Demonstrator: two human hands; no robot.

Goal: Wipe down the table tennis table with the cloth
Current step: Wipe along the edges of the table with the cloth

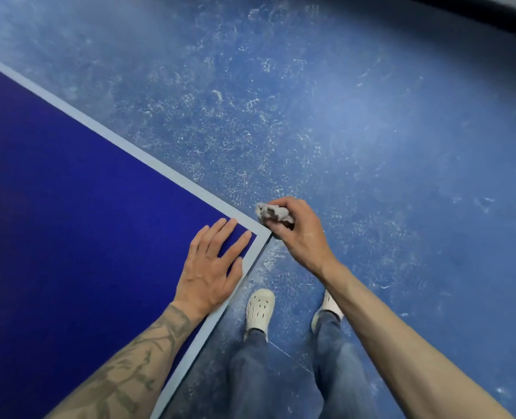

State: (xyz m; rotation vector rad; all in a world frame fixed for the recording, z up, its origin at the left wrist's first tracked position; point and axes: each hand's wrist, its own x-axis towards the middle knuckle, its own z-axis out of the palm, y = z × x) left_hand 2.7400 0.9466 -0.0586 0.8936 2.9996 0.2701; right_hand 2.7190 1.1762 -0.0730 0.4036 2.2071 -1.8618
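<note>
Cloth [273,213]: small, crumpled, seemingly grey-white

Corner of a dark blue table tennis table [69,207] above a scuffed blue floor [371,131]
A pale border line [129,145] runs along both edges; the left hand [211,267] lies flat on the top just inside the corner, and two white shoes [260,309] stand on the floor.

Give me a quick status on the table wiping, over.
Left hand flat on the table near its corner. Right hand grips the crumpled cloth at the corner's edge. Only the left hand lies on the surface.
</note>
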